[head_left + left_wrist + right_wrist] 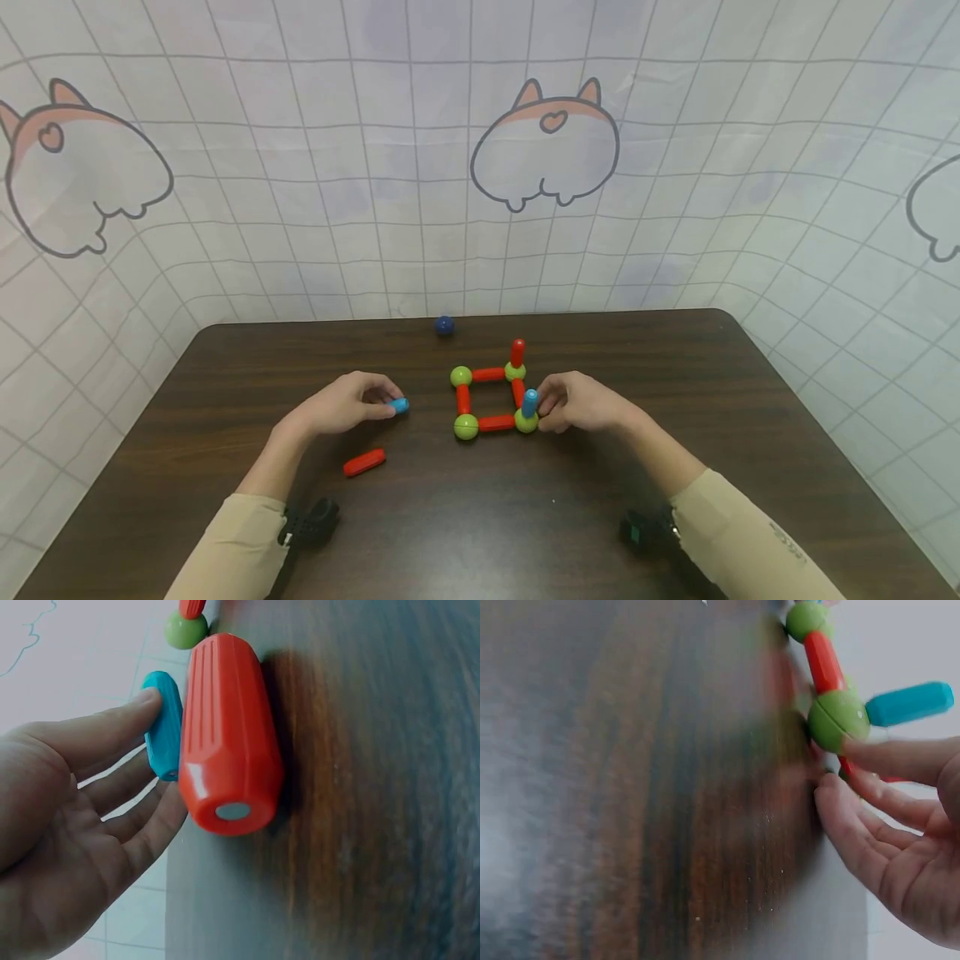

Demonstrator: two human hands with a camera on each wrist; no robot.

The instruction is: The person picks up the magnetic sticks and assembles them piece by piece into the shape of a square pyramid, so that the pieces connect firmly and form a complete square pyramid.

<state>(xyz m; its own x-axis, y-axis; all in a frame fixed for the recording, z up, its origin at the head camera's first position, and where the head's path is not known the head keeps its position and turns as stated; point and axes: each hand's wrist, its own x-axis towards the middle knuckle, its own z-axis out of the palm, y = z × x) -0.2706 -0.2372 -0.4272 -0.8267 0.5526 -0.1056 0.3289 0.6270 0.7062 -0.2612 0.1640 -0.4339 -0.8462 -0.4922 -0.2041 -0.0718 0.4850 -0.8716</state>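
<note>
My left hand (347, 406) pinches a short blue magnetic rod (401, 406) between thumb and fingers, just over the table. Right of it lies a square of red magnetic rods (496, 423) joined by green balls at the corners. A red rod (517, 352) stands upright on the far right ball (515, 372), and a blue rod (529, 403) on the near right ball (527, 422). My right hand (585, 403) holds that near right ball from the side, thumb tip against it in the right wrist view. Its other fingers curl low beside the ball.
A loose red rod (364, 462) lies on the table (465, 525) nearer me, large in the left wrist view with a metal disc in its end. By the table's far edge sits a dark blue ball (445, 326). A white grid-patterned curtain (420, 192) hangs behind.
</note>
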